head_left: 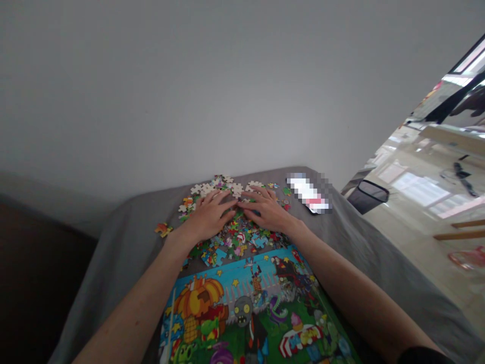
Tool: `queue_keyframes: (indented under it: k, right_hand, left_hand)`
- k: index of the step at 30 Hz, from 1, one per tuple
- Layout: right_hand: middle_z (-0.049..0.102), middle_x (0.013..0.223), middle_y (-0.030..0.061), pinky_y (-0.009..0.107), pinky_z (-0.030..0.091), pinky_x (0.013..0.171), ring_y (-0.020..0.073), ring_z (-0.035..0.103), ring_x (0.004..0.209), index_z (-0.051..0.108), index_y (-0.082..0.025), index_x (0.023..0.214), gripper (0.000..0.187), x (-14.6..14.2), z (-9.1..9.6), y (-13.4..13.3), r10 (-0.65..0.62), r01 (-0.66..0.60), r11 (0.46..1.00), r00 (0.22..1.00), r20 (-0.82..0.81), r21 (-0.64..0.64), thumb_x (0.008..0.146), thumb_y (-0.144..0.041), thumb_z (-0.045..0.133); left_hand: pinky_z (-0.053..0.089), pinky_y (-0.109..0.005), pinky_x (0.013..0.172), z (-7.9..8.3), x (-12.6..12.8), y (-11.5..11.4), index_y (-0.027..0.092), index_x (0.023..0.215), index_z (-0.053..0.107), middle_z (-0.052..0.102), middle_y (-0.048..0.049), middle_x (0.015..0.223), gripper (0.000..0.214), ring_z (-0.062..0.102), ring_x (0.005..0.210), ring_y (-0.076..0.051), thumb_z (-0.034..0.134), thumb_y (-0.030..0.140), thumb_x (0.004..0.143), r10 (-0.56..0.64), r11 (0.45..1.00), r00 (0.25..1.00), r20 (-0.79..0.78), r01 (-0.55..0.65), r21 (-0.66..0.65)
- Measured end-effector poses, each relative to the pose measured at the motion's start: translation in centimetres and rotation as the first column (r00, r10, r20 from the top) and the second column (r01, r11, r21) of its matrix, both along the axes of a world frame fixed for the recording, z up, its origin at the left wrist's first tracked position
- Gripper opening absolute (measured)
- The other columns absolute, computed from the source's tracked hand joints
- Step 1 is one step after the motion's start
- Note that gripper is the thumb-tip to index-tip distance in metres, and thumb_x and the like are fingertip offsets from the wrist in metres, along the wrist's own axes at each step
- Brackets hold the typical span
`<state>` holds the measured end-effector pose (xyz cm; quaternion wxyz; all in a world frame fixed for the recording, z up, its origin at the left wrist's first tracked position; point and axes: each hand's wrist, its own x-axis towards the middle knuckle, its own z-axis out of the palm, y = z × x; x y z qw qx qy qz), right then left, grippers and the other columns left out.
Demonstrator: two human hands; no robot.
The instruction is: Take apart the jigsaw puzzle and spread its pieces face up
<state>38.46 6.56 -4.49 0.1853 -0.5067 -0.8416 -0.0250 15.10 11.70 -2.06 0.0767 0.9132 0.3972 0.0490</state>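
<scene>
Both my hands lie palm down on a heap of loose jigsaw pieces (242, 237) on a grey cloth-covered table (125, 247). My left hand (209, 216) has its fingers stretched flat over the pieces, pointing right. My right hand (265, 209) is spread flat too, its fingertips meeting those of the left. Neither hand grips a piece. Some pieces at the far side lie white side up (204, 189). A colourful cartoon puzzle picture (250, 313) lies between my forearms, close to me.
One stray orange piece (163, 230) lies left of the heap. A phone-sized object with a blurred face (309, 194) lies at the far right of the table. A dark bin (368, 196) stands on the shiny floor to the right. A plain wall rises behind.
</scene>
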Motion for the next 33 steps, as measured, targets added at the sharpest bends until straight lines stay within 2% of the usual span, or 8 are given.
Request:
queue_keyframes:
  k: [3, 5, 14, 18, 21, 24, 28, 33]
  right_hand:
    - [0.06, 0.151, 0.0084, 0.057, 0.033, 0.117, 0.0337, 0.04, 0.146, 0.065, -0.027, 0.141, 0.037, 0.1, -0.4, 0.4, -0.166, 0.166, 0.986, 0.984, -0.062, -0.014, 0.106, -0.034, 0.054]
    - [0.058, 0.152, 0.0109, 0.058, 0.034, 0.115, 0.0359, 0.04, 0.145, 0.066, -0.024, 0.14, 0.039, 0.2, -0.7, 0.6, -0.221, 0.217, 0.974, 0.973, -0.071, -0.062, 0.104, -0.036, 0.057]
    - [0.074, 0.126, 0.0089, 0.05, 0.038, 0.108, 0.0307, 0.056, 0.128, 0.078, -0.024, 0.107, 0.017, 0.5, -1.2, 1.3, -0.216, 0.211, 0.976, 0.924, -0.317, -0.048, 0.093, -0.03, 0.073]
    - [0.078, 0.114, 0.0086, 0.048, 0.04, 0.105, 0.0294, 0.062, 0.117, 0.079, -0.022, 0.103, 0.015, 1.1, -1.1, 1.7, -0.263, 0.273, 0.961, 0.874, -0.409, -0.034, 0.09, -0.023, 0.072]
    - [0.079, 0.108, 0.0059, 0.046, 0.04, 0.105, 0.0269, 0.063, 0.112, 0.079, -0.024, 0.097, 0.011, 1.3, -0.6, 1.5, -0.205, 0.23, 0.973, 0.867, -0.454, -0.001, 0.092, -0.024, 0.069]
    - [0.078, 0.109, 0.0048, 0.046, 0.038, 0.105, 0.0256, 0.062, 0.114, 0.079, -0.025, 0.091, 0.016, 1.2, -0.1, 1.1, -0.154, 0.187, 0.982, 0.881, -0.447, 0.03, 0.097, -0.031, 0.065]
    - [0.074, 0.123, 0.0085, 0.049, 0.037, 0.104, 0.0297, 0.053, 0.125, 0.08, -0.025, 0.099, 0.023, 1.0, -0.2, 0.8, -0.308, 0.338, 0.941, 0.892, -0.33, 0.036, 0.099, -0.025, 0.057]
    - [0.068, 0.134, 0.0107, 0.053, 0.036, 0.104, 0.0342, 0.048, 0.129, 0.078, -0.025, 0.115, 0.028, 0.9, -0.8, 0.8, -0.424, 0.429, 0.903, 0.891, -0.162, -0.007, 0.099, -0.028, 0.055]
  left_hand:
    - [0.026, -0.066, 0.121, -0.1, 0.2, -0.4, 0.036, 0.151, 0.055, 0.032, -0.0042, 0.171, 0.048, 0.025, 0.157, -0.038, 0.039, 0.049, 0.108, -0.006, 1.0, 0.998, -0.058, 0.004, -0.029]
    - [0.026, -0.065, 0.122, -0.1, 0.3, -0.6, 0.036, 0.15, 0.056, 0.032, -0.0029, 0.172, 0.048, 0.024, 0.157, -0.038, 0.037, 0.051, 0.108, -0.006, 1.0, 0.997, -0.078, 0.004, -0.026]
    - [0.03, -0.064, 0.12, 0.7, 0.4, -0.7, 0.034, 0.142, 0.064, 0.037, -0.0012, 0.169, 0.047, 0.029, 0.155, -0.037, 0.037, 0.051, 0.108, -0.044, 0.998, 0.995, -0.092, 0.039, -0.054]
    - [0.03, -0.059, 0.121, 0.3, 0.5, -0.6, 0.031, 0.144, 0.063, 0.044, -0.0012, 0.165, 0.048, 0.032, 0.155, -0.033, 0.03, 0.042, 0.111, -0.075, 0.995, 0.996, -0.047, 0.071, -0.076]
    - [0.028, -0.058, 0.123, 0.0, 0.6, -0.6, 0.028, 0.146, 0.06, 0.051, -0.0034, 0.16, 0.048, 0.034, 0.154, -0.032, 0.03, 0.04, 0.111, -0.088, 0.993, 0.996, -0.004, 0.088, -0.077]
    - [0.029, -0.059, 0.121, 0.2, 0.8, -0.5, 0.026, 0.139, 0.066, 0.059, -0.0044, 0.153, 0.048, 0.04, 0.151, -0.032, 0.03, 0.04, 0.11, -0.111, 0.99, 0.994, 0.013, 0.111, -0.083]
    - [0.036, -0.056, 0.117, 0.9, 0.5, -0.1, 0.027, 0.131, 0.07, 0.07, -0.006, 0.138, 0.045, 0.054, 0.14, -0.031, 0.033, 0.039, 0.109, -0.133, 0.99, 0.987, 0.087, 0.136, -0.023]
    - [0.04, -0.055, 0.114, 1.1, -0.4, 0.9, 0.022, 0.128, 0.071, 0.072, -0.0084, 0.135, 0.042, 0.058, 0.134, -0.03, 0.039, 0.04, 0.106, -0.116, 0.993, 0.977, 0.179, 0.11, 0.044]
